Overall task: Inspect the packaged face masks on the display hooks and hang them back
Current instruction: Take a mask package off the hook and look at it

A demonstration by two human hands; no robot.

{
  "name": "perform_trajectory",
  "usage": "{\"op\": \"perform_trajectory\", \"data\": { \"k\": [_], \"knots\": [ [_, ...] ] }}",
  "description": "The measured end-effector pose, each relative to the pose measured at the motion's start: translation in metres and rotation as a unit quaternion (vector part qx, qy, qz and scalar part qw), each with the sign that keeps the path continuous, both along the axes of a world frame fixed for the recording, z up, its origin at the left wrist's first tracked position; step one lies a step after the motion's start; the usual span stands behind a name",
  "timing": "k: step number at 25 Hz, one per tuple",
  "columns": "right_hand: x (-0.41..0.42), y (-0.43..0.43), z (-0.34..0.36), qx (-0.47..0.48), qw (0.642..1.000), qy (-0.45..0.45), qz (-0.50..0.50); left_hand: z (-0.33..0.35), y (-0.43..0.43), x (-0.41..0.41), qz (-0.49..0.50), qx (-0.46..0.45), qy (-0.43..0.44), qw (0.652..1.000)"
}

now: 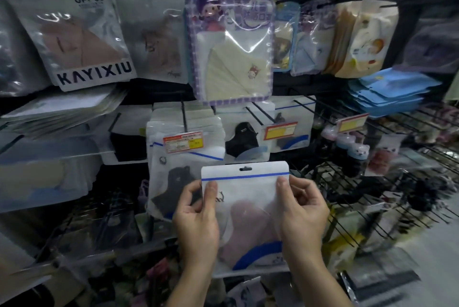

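The mask pack [248, 207] is a frosted white pouch with a blue stripe under its hang hole [245, 169] and a pink mask inside. It is upright, just in front of a like pack [171, 177] that hangs on a black hook [184, 117].

Close head view onto mask packet [246, 197]

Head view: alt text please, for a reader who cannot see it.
The left hand and right hand pinch the sides of a white pack holding a pink mask, before a rack of hanging mask packs and red price tags.
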State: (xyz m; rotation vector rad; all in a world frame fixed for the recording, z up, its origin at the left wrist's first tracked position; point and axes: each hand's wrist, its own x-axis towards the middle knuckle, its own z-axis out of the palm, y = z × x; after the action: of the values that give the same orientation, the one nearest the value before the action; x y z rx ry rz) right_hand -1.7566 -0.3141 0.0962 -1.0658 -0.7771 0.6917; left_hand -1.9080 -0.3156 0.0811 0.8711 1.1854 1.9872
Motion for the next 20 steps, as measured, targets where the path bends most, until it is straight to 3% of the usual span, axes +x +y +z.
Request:
{"op": "perform_trajectory", "data": {
  "k": [5,11,14,20],
  "knots": [
    [0.076,0.028,-0.006,0.002,0.999,0.038,-0.023,-0.004,0.03,0.079,0.023,-0.024,-0.002,0.999],
    [0.174,0.068,-0.01,0.016,0.995,0.044,-0.093,0.002,0.07,0.187,-0.001,0.021,0.033,0.999],
    [0.207,0.086,-0.008,0.011,0.997,0.013,-0.079,0.005,0.088,0.218,-0.008,0.009,0.073,0.997],
    [0.231,0.105,-0.013,0.081,0.99,-0.113,-0.031,0.007,0.106,0.24,0.003,0.026,0.042,0.999]
  ]
}}
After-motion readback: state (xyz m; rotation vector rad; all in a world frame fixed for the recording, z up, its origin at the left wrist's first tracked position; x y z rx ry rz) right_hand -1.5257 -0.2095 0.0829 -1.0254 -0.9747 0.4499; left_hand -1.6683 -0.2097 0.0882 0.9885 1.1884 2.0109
